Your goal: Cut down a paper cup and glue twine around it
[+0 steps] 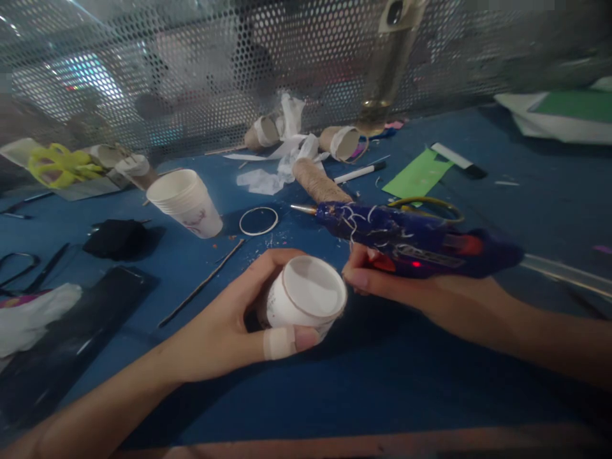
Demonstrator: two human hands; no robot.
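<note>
My left hand point(234, 319) is wrapped round a white paper cup point(313, 290), with a bandage on the thumb. The cup's round white end, edged by a thin brownish rim, faces up toward me. In my right hand point(382, 280) is a dark blue hot glue gun point(396, 233), its red light lit and stringy glue stuck to its body. Its metal nozzle points left, above and beyond the cup and apart from it. A clear glue stick point(564, 271) sticks out of its back. Past the cup lie a thin white ring point(259, 221) and a thin brown stick point(203, 284).
A stack of paper cups point(186, 204) leans at the left, near yellow-handled scissors point(62, 164). Behind are a twine roll point(319, 180), crumpled white tissue point(261, 182), a marker point(361, 172) and green paper point(418, 173). A perforated metal screen point(191, 76) and a bottle point(389, 70) stand farther back.
</note>
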